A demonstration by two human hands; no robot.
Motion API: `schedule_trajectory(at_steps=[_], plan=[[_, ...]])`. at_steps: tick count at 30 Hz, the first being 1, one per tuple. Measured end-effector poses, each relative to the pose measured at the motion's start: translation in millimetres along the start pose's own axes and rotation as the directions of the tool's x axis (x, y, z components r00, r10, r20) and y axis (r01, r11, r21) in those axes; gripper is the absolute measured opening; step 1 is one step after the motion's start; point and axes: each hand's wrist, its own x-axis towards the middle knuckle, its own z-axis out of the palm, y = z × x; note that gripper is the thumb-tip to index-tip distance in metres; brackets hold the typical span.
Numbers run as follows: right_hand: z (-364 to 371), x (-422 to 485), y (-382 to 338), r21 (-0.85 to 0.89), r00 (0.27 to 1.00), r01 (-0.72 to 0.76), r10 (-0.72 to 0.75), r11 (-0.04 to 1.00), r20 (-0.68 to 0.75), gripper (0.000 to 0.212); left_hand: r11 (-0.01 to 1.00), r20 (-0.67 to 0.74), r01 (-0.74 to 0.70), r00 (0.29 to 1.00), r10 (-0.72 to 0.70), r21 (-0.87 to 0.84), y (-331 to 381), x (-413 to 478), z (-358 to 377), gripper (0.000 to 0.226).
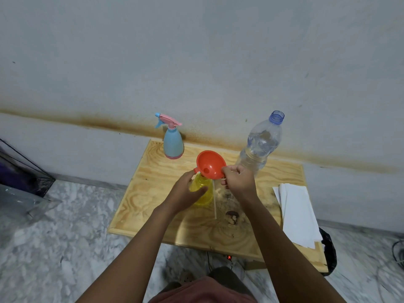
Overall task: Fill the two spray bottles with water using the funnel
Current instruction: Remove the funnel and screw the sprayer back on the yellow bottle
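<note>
Where the wooden table [142, 204] meets its right edge, white paper sheets [299, 215] lie flat. At the middle, the left hand [188, 190] curls its grip round the yellow spray bottle [204, 196], which stands upright without its head. The right hand [238, 180] pinches the rim of the orange funnel [211, 164], which is tilted over the bottle's neck. A thin white tube [215, 204] hangs below that hand. Toward the far right edge stands the uncapped water bottle [260, 145], partly full. At the far left corner stands the blue spray bottle [173, 143], with its pink head on.
</note>
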Motion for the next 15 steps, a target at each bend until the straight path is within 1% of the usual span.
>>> schedule_trajectory(at_steps=[2,6,8,12,15], plan=[[-0.3,-0.7,0.1,-0.004,1.0,0.007,-0.007,1.0,0.007,0.013,0.999,-0.04,-0.052,0.998,0.053,0.014,-4.5,3.9,9.1,0.051],[-5.2,-3.6,0.2,-0.007,1.0,0.023,-0.023,1.0,0.017,0.016,0.996,-0.161,-0.078,0.983,0.086,0.053,-15.6,9.0,18.1,0.044],[-8.6,-4.3,1.1,0.0,0.999,0.031,-0.031,1.0,0.031,0.017,0.996,-0.164,-0.085,0.982,0.089,0.033,-18.4,10.7,18.5,0.043],[-16.0,-6.3,0.9,0.083,0.995,0.041,-0.048,0.996,0.089,0.017,0.999,-0.144,-0.049,0.988,0.049,0.006,-19.4,13.9,17.0,0.042],[-28.2,-7.3,3.3,0.141,0.992,0.089,-0.1,0.986,0.076,0.013,0.999,-0.126,-0.023,0.992,0.019,-0.024,-21.6,16.3,16.4,0.041]])
